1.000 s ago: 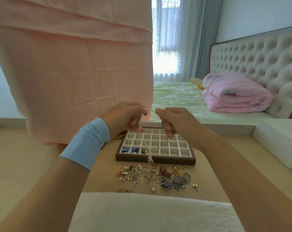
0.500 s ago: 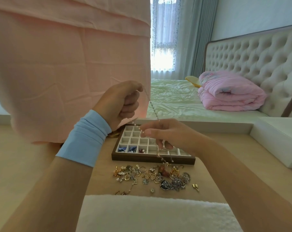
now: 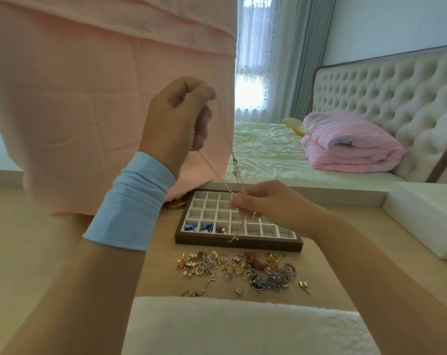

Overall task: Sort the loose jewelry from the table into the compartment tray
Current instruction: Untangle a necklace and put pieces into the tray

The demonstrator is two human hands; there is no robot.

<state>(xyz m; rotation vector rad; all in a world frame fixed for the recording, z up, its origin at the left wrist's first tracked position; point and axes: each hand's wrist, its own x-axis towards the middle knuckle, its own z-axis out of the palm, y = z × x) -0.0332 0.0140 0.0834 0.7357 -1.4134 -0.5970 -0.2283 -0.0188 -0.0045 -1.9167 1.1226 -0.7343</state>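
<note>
- On my screen a pink cloth (image 3: pixel 89 111) hung over the left side, its hem down near the wooden surface (image 3: pixel 161 260).
- The left hand (image 3: pixel 176 119), with a blue cuff (image 3: pixel 130 203) at the wrist, was raised in front of that cloth. Its fingers (image 3: pixel 204 116) were curled in and pinched the top of a thin necklace (image 3: pixel 234 162).
- A small gold round thing (image 3: pixel 175 204) sat under the hem, just beside the tray's far left corner. I could not tell what it was.
- The necklace ran down in two strands from the left hand to the right hand, with pearls along its lower part. Its loose end dangled over the tray's near row; I could not tell whether it touched.
- The tray (image 3: pixel 239 246), a dark frame round white compartments, lay flat on the surface. In its near row the two leftmost compartments held blue pieces and the third held a red-and-pearl piece.
- The loose jewelry (image 3: pixel 240 270) lay scattered on the surface just in front of the tray, between it and a white fluffy cloth (image 3: pixel 243 326).
- The right hand (image 3: pixel 268 203) hovered low over the middle of the tray, its fingers (image 3: pixel 239 204) pinched on the pearled stretch of the necklace.
- At the right, a folded pink blanket (image 3: pixel 350 142) lay on the bed (image 3: pixel 263 149) against a tufted headboard (image 3: pixel 386 90).
</note>
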